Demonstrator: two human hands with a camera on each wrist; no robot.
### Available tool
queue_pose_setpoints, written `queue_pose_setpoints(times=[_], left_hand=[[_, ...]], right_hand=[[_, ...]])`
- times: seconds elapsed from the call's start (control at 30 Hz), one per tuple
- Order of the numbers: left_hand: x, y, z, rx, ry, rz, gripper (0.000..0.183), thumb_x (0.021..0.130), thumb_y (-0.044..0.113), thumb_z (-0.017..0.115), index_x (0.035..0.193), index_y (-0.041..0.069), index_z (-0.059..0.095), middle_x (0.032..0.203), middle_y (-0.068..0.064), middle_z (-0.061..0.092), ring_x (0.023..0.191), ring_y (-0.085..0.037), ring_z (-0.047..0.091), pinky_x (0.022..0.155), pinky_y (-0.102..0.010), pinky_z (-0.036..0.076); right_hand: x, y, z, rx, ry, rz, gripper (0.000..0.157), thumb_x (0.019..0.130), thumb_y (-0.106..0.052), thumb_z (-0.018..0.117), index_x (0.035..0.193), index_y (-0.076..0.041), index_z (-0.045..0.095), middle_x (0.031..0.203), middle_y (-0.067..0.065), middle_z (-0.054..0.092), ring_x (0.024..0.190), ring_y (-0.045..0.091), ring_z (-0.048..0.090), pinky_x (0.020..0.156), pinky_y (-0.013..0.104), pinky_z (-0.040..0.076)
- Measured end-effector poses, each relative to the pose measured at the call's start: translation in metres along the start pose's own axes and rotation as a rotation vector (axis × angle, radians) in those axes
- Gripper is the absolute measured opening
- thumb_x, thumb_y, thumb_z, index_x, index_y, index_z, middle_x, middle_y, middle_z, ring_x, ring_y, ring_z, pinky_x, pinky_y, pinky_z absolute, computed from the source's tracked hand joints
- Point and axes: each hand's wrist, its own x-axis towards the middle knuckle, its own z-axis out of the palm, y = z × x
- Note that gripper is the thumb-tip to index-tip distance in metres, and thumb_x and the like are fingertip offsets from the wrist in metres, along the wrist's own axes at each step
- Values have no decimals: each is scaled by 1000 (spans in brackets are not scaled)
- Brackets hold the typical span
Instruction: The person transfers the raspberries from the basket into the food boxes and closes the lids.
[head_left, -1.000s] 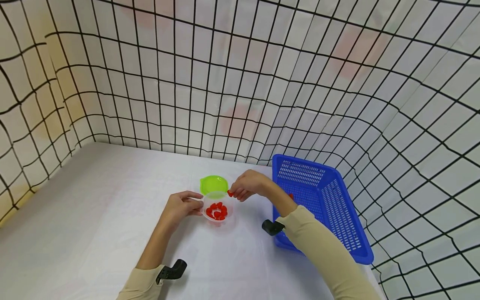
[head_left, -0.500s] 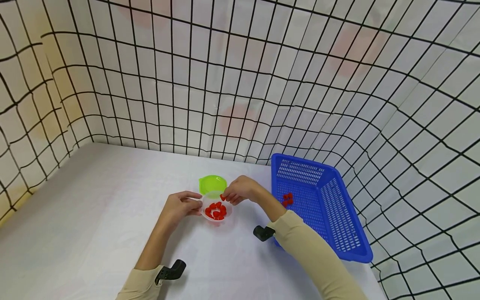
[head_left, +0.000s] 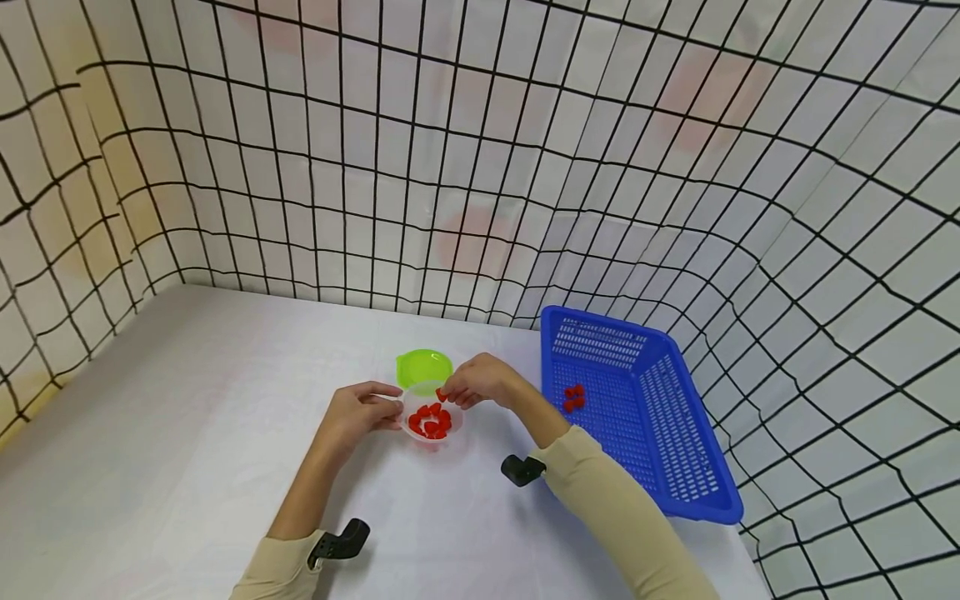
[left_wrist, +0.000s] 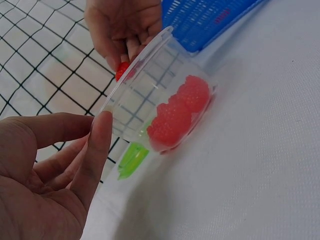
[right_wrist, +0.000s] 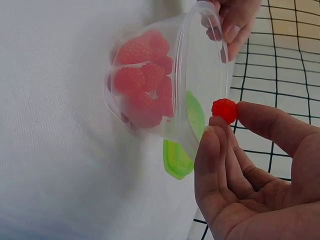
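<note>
A clear plastic tub (left_wrist: 145, 95) stands on the white table with several red raspberries (right_wrist: 145, 80) lying on its bottom. My left hand (head_left: 360, 414) pinches the tub's rim between thumb and fingers on its left side. At the tub's far right edge, my right hand (head_left: 480, 381) pinches a single raspberry (right_wrist: 225, 110) between thumb and fingertips, just over the rim. Behind the tub lies a bright green lid (head_left: 424, 367), partly seen through the clear wall in both wrist views.
On the right stands a blue slotted basket (head_left: 678, 417) with several red raspberries (head_left: 573, 397) in it. Black netting (head_left: 465, 167) over a pale wall rises behind the table and along both sides. White cloth (head_left: 202, 400) covers the table.
My right hand has moved left with the raspberry, from beside the tub to over its rim. Raspberries in the basket have come into view. My left hand keeps its hold.
</note>
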Motion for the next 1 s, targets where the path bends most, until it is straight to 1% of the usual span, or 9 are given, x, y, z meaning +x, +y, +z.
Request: queue_pose_setpoints(times=[0.13, 0.3, 0.37, 0.6, 0.7, 0.83, 1.0], left_hand=[[1, -1, -1, -5, -4, 2, 32, 95, 11, 70, 122, -5, 67, 94, -17, 75, 70, -19, 74, 75, -29, 63], [1, -1, -1, -5, -2, -3, 31, 95, 11, 70, 122, -4, 67, 95, -17, 75, 71, -18, 74, 74, -28, 63], [1, -2, -1, -8, -3, 0, 31, 95, 10, 70, 122, -5, 67, 94, -16, 75, 70, -18, 74, 73, -27, 63], [2, -4, -1, -56, -33, 50, 32, 93, 3, 68, 122, -12, 64, 91, -17, 74, 66, -16, 72, 69, -28, 64], [3, -4, -1, -43, -26, 44, 31, 94, 5, 68, 121, -10, 65, 90, -16, 74, 67, -16, 73, 71, -29, 64], [4, -5, -1, -28, -9, 29, 27, 94, 4, 67, 119, -8, 67, 89, -15, 74, 68, -17, 73, 72, -30, 64], [4, -5, -1, -25, -4, 21, 27, 94, 5, 68, 118, -7, 68, 91, -17, 74, 68, -17, 73, 72, -28, 64]], right_hand=[[-1, 1, 1, -8, 4, -12, 20, 91, -18, 73, 99, -1, 78, 88, 8, 72, 86, 27, 70, 75, 26, 62], [-2, 0, 1, -25, 0, -10, 21, 90, -20, 74, 98, -1, 78, 88, 8, 73, 92, 31, 70, 77, 28, 62], [-2, 0, 1, -32, -8, -14, 21, 90, -20, 74, 98, -1, 78, 88, 8, 73, 92, 31, 70, 79, 29, 62], [-3, 1, -4, -12, -35, -12, 22, 90, -19, 73, 101, 0, 75, 92, 10, 72, 89, 27, 70, 88, 34, 62], [-4, 1, -4, -12, -36, -21, 22, 90, -19, 73, 101, 1, 74, 92, 10, 72, 85, 24, 69, 86, 33, 62], [-6, 0, -3, -9, -32, -31, 22, 90, -18, 73, 100, 1, 74, 90, 10, 72, 84, 24, 69, 82, 31, 62], [-7, 0, -4, -8, -35, -27, 22, 92, -17, 71, 103, 3, 74, 90, 10, 71, 81, 22, 68, 88, 35, 61]])
